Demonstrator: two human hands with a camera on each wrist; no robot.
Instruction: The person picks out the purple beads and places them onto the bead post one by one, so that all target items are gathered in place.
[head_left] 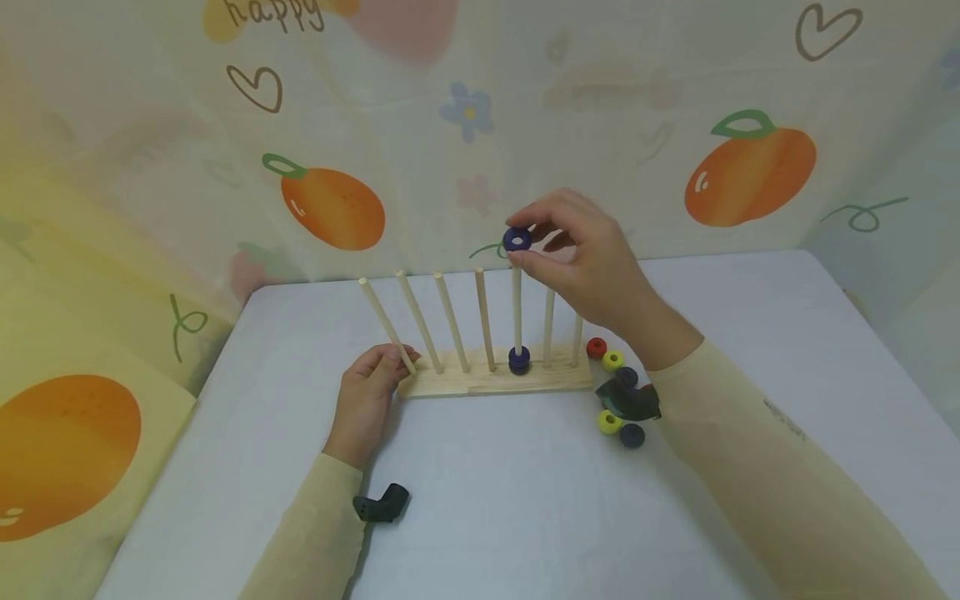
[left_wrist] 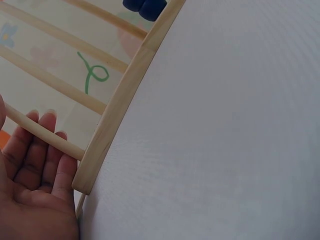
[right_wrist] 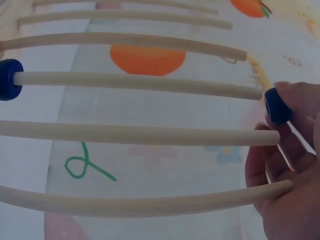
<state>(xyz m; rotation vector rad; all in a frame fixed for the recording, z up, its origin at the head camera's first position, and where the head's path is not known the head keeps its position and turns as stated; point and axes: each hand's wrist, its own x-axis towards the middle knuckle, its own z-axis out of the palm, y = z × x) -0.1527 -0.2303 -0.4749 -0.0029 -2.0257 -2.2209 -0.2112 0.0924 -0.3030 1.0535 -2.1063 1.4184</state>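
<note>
A wooden peg rack (head_left: 491, 384) with several upright pegs stands on the table. Between thumb and fingers, my right hand (head_left: 588, 250) pinches a blue bead (head_left: 517, 240) at the tip of the fifth peg from the left. The right wrist view has this held bead (right_wrist: 278, 106) just off the peg's end (right_wrist: 252, 92). Two stacked blue beads (head_left: 519, 360) sit at that peg's foot. At the rack's left end, my left hand (head_left: 369, 392) holds the leftmost peg (head_left: 386, 322) low down, its fingers (left_wrist: 45, 150) behind the peg and its thumb mostly out of the left wrist view.
Right of the rack lie several loose beads: a red bead (head_left: 596, 347), yellow beads (head_left: 612, 360) and blue beads (head_left: 632, 435), partly hidden by the right wrist's black strap piece (head_left: 628, 400). A white cloth covers the table (head_left: 480, 500). Behind it hangs a printed curtain (head_left: 600, 133).
</note>
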